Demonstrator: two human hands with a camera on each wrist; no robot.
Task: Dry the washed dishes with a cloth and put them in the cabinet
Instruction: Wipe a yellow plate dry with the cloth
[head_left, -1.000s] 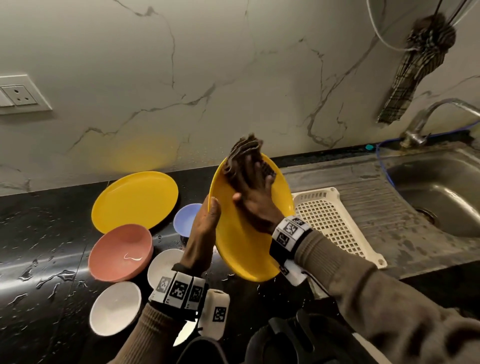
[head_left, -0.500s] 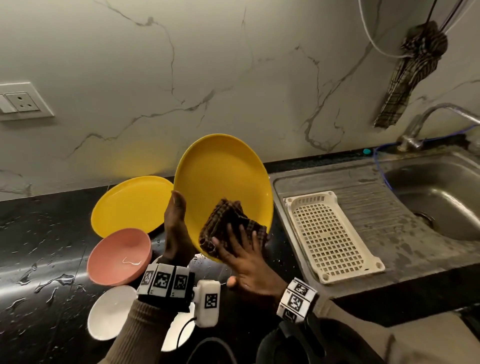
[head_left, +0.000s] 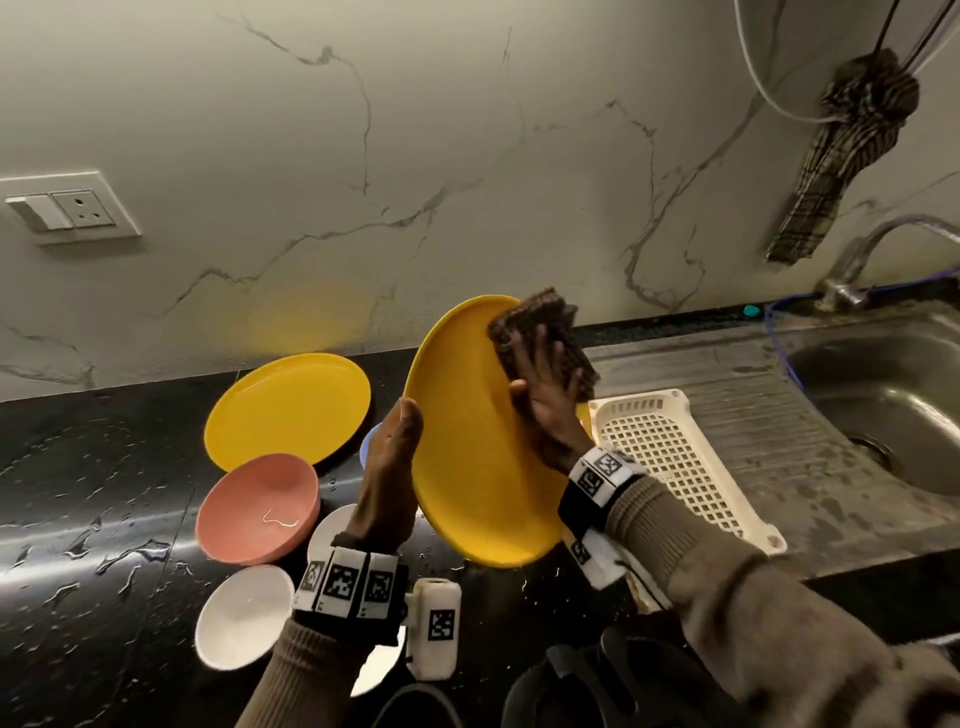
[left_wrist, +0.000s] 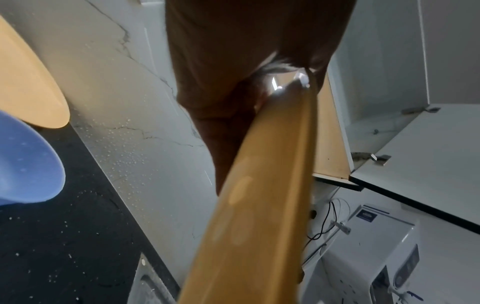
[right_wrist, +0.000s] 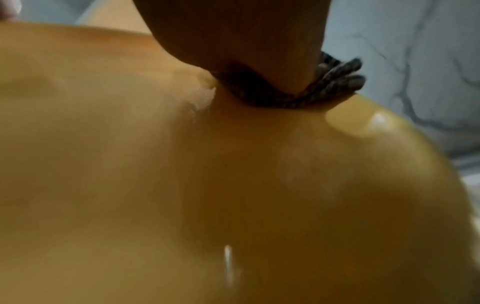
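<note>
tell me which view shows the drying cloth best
The head view: the cloth shows whole, pressed by the right hand onto the held yellow plate. The right wrist view shows only a blurred edge; the left wrist view shows none.

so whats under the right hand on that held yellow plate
A folded dark checked cloth lies between the right hand and the yellow plate, pressed flat by straight fingers. The plate surface beneath the cloth is covered, so wet or dry there cannot be seen.
</note>
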